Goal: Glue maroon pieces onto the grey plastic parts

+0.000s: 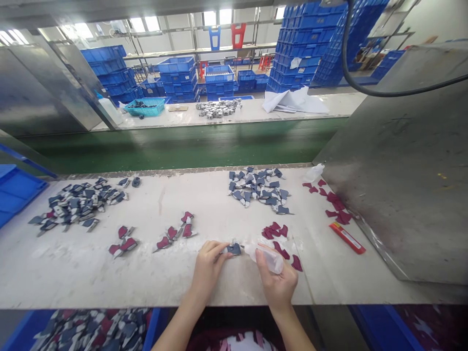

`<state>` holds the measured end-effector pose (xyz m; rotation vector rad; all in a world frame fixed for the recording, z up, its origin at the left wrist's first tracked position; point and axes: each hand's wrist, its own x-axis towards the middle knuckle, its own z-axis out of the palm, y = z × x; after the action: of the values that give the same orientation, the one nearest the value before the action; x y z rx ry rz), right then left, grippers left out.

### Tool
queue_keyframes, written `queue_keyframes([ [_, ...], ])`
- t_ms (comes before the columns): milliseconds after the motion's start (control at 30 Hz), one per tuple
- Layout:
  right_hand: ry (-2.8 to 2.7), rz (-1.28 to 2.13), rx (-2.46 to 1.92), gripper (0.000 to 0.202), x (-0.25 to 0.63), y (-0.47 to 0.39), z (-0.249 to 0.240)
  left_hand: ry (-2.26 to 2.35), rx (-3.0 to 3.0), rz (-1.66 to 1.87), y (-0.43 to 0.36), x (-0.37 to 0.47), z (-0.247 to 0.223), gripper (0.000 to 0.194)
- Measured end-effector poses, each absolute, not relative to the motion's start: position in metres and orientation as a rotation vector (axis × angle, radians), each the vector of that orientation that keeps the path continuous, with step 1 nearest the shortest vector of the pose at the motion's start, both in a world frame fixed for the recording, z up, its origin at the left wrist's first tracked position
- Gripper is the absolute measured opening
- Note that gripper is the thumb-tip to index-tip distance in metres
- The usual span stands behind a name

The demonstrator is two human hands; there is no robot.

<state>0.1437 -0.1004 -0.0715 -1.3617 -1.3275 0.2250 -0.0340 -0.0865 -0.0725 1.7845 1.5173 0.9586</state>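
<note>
Between the thumb and fingers of my left hand (209,263) is a small dark blue-and-grey plastic part (234,249), held just above the pale tabletop. My right hand (277,278) is wrapped round a translucent squeeze bottle (269,257), tipped on its side. The bottle's nozzle points left and meets or nearly meets the part; I cannot tell if they touch. Beside the bottle lie several loose maroon pieces (275,230). To the left sit a few grey parts with maroon faces (172,233), and another small group (124,242) of them.
Piles of blue-and-grey parts lie at the back middle (259,187) and left (78,202). A red-and-yellow packet (347,238) and more maroon pieces (336,207) lie right, by a metal panel (409,170). Beyond runs a green conveyor belt (204,144). A blue bin (155,326) of parts sits below the edge.
</note>
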Motion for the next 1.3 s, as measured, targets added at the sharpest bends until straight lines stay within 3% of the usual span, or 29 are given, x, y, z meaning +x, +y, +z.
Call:
queue_keyframes([
  [600,-1.209,0.299,-1.377,0.022,0.150,-0.112,-0.083,1.538,1.819,0.963,-0.087,-0.033,-0.075,0.019],
  [1300,-1.425,0.362,-1.288,0.019,0.142,-0.100,-0.063,1.488,1.810,1.002,-0.088,-0.034,-0.074,0.020],
])
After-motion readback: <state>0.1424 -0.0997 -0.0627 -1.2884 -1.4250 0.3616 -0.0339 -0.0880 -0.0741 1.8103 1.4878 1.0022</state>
